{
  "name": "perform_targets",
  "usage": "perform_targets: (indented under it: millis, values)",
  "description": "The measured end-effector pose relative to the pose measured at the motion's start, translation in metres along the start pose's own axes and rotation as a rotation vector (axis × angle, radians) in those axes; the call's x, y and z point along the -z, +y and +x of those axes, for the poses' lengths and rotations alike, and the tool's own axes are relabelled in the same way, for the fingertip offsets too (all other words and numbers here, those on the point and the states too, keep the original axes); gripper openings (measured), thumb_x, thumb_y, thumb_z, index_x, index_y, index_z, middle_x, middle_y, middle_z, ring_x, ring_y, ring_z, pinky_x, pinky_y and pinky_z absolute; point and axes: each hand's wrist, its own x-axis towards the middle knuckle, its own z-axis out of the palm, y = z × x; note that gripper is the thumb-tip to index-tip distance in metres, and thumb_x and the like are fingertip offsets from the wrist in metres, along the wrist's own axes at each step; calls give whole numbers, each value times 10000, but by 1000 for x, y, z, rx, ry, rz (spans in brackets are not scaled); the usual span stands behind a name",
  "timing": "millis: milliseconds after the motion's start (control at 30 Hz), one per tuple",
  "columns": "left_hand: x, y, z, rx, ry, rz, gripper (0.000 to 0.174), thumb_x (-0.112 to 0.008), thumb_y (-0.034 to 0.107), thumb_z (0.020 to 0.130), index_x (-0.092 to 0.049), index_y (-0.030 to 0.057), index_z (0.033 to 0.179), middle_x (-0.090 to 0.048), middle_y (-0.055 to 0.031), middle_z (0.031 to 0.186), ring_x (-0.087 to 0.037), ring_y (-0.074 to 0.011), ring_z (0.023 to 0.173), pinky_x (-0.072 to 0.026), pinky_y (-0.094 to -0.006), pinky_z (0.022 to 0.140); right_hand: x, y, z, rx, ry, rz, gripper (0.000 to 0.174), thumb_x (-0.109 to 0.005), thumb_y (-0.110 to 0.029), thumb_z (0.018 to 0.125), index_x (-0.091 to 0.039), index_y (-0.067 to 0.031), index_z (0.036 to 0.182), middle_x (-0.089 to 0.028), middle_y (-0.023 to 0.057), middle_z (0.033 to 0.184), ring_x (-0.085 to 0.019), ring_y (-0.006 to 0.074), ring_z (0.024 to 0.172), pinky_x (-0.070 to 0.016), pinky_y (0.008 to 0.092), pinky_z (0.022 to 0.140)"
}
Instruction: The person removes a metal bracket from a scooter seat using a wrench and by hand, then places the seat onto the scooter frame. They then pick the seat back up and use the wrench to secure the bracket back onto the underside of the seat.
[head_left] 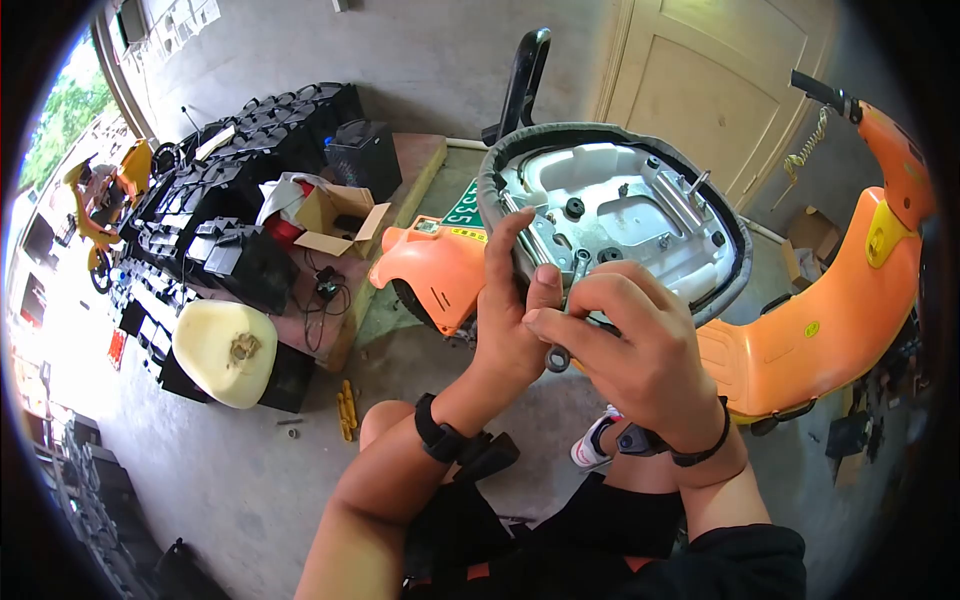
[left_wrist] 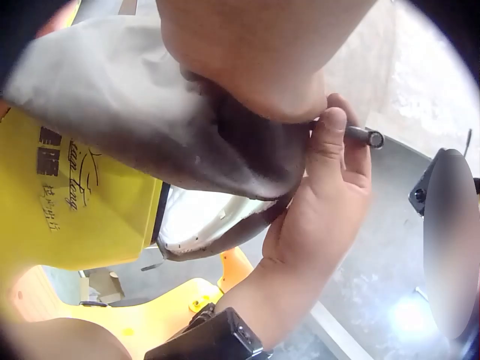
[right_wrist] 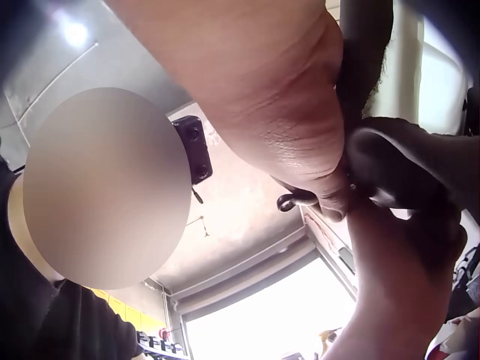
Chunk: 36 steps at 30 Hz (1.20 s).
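Observation:
An orange scooter [head_left: 830, 320] stands with its seat [head_left: 620, 200] tipped up, so the white underside and a metal bracket [head_left: 675, 195] show. My left hand [head_left: 508, 300] grips the seat's dark padded rim [left_wrist: 225, 142], thumb up against the underside. In my right hand [head_left: 625, 345] a small metal wrench [head_left: 568, 305] is pinched. Its upper end sits on a fitting by the rim and its ring end [head_left: 557, 358] hangs below. The left wrist view shows the right hand [left_wrist: 322, 195] curled on the wrench [left_wrist: 366, 137]. In the right wrist view only the wrench's ring end [right_wrist: 289, 201] peeks out.
Stacks of black batteries [head_left: 230, 170] fill the floor at left, with a pale foam seat cushion [head_left: 225, 350] and an open cardboard box [head_left: 335, 215]. A green number plate [head_left: 465, 205] and orange rear fender [head_left: 435, 265] sit behind the seat. My knee [head_left: 385, 420] is below.

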Motion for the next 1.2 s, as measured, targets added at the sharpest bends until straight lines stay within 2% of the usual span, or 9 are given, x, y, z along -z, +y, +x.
perform_targets:
  millis: [67,233,300,367,500,800,867,967,1200]
  values:
    - [4,7,-1,-24,-14,171,487,-526,243,1014,-342,111,1444,-527,-15,854,-468,-69,712,-411,-240,655,-1,0,0,52,44,-23,309,-710,-89,664,-723,-75,973,-546,18,918,-594,202,861,-535,309,667]
    - [1,12,0,31,-4,49,506,-533,275,1003,-343,91,1434,-528,-7,825,-486,-83,707,-423,-257,667,17,5,-3,23,124,29,263,-732,-16,678,-729,-72,936,-611,46,987,-634,222,908,-556,323,732]
    - [1,11,1,62,-15,37,518,-533,295,1000,-342,81,1432,-541,-28,868,-507,-98,748,-438,-268,699,21,18,-5,-222,283,130,193,-719,16,800,-685,-32,985,-650,90,1022,-668,231,922,-560,326,779]
    - [2,2,4,-136,10,164,548,-529,330,997,-337,63,1434,-558,-83,1003,-535,-146,877,-458,-306,811,16,32,-8,-617,512,726,163,-663,10,909,-609,18,1062,-668,125,1051,-691,230,948,-563,309,828]
    - [2,4,2,-55,-8,115,564,-526,352,995,-334,58,1437,-546,-126,1126,-532,-185,992,-444,-337,909,28,67,-13,-908,537,952,202,-644,-5,931,-567,28,1115,-663,111,1058,-689,217,986,-577,289,880]
    - [-2,7,3,-103,4,109,559,-524,335,998,-328,50,1438,-541,-135,1171,-518,-190,1050,-424,-334,944,28,72,-10,-1044,358,879,273,-660,-17,918,-557,46,1163,-652,108,1010,-695,188,901,-597,266,810]
    - [-3,9,2,-43,-14,121,558,-438,334,991,-327,23,1442,-415,-138,1340,-419,-221,1213,-307,-364,1072,27,74,-9,-1039,329,834,289,-661,-21,917,-550,57,1172,-650,108,1005,-695,186,899,-598,265,802]
    - [-1,3,4,-126,-3,92,555,-524,318,999,-329,32,1433,-509,-136,1221,-494,-186,1084,-404,-327,968,26,77,-6,-1043,305,734,354,-675,-48,909,-526,84,1203,-652,117,997,-701,191,873,-596,260,774]
    - [-1,3,5,-134,11,84,557,-538,312,996,-331,33,1431,-512,-115,1173,-489,-163,1025,-414,-313,929,24,84,-3,-1088,77,363,490,-697,-177,894,-516,98,1256,-697,120,849,-689,148,722,-529,247,663]
